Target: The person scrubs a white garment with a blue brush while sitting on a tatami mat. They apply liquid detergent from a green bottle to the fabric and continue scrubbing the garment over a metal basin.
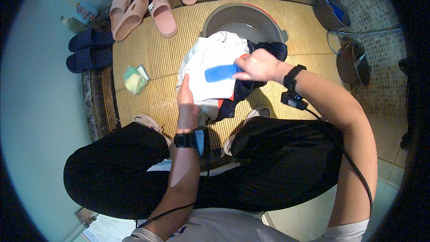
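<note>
A blue scrub brush (220,73) lies flat against a white garment (218,48), with my right hand (258,64) closed around its right end. The brush and hand look slightly blurred. At the garment's left edge, my left hand (186,99) grips the cloth, one digit showing and the other fingers hidden. Dark navy cloth with red trim (273,50) spreads from under the white part to the right and below. Just beyond the cloth stands a grey bucket (212,20) with water in it, its near rim covered by the fabric.
Ribbed yellow matting (151,53) covers the floor. Pink slippers (163,16) and dark slippers (90,58) lie at the left and back. A green and yellow packet (135,80) sits at left. Dark buckets (352,64) and a hose (366,32) are at right.
</note>
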Motion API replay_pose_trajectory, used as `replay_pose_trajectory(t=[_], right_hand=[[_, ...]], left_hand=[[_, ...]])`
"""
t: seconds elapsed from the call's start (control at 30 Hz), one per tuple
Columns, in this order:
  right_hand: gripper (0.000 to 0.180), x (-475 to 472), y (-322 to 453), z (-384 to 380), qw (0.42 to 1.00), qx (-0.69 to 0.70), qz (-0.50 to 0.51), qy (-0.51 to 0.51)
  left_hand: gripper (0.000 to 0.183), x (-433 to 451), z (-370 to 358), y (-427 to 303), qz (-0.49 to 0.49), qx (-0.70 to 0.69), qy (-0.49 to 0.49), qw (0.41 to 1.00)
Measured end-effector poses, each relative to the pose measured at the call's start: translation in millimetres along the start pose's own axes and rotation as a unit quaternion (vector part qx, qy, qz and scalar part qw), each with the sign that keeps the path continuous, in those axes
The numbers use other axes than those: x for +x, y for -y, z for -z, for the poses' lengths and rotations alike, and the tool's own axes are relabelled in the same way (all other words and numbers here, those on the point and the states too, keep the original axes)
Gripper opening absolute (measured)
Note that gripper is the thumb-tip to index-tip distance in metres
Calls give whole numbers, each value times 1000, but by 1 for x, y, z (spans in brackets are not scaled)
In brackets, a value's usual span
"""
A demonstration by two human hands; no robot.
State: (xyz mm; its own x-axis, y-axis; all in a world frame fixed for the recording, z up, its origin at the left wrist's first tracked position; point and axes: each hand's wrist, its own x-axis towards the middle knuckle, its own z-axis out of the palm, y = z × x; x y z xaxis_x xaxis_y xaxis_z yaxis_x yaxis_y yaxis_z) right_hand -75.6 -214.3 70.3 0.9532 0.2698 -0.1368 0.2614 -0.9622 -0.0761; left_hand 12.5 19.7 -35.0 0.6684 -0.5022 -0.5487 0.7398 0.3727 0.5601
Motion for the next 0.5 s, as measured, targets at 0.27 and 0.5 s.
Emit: replay_pose_trajectory(t=[0.27,0.5], right_hand=[[50,-15,-7,-4,997,13,-71,17],[59,-5,-14,6,985,30,-163,40]], left_hand=[[56,-1,-2,-1,-3,-21,19,1000],[56,-3,-3,-4,13,-12,8,1000]])
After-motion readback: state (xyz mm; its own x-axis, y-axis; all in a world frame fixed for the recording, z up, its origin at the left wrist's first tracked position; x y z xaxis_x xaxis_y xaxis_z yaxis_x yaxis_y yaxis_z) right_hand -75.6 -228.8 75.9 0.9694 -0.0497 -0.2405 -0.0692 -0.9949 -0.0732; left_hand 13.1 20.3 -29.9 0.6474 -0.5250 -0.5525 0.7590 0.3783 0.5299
